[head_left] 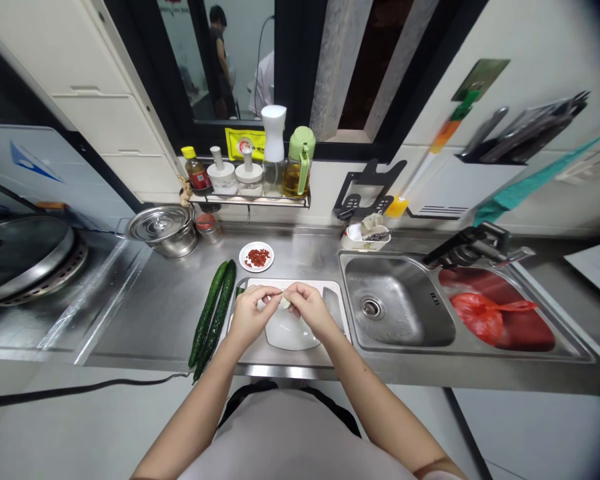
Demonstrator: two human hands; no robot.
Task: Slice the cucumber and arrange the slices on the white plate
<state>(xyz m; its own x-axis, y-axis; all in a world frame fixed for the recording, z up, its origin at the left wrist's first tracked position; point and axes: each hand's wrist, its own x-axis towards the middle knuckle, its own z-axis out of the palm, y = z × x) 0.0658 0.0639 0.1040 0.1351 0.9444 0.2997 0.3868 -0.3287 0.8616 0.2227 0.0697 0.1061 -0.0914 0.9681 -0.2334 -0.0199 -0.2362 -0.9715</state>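
Note:
A small pale garlic clove (285, 303) is pinched between the fingertips of both hands. My left hand (253, 311) and my right hand (307, 308) meet at it, fingers closed. Below them a white dish (291, 335) rests on the white cutting board (260, 355). A broad knife blade (333, 305) lies along the board's right side, its handle not visible. Two long green cucumbers (213, 317) lie side by side left of the board. Behind the board stands a small white plate (257, 257) of chopped red pieces, apparently chili.
Right of the board is a steel sink (400, 313); its second basin holds a red plastic bag (480, 317). A lidded steel pot (165, 230) and a covered pan (25, 257) stand left. Bottles line the wall rack (250, 199). People appear beyond the window.

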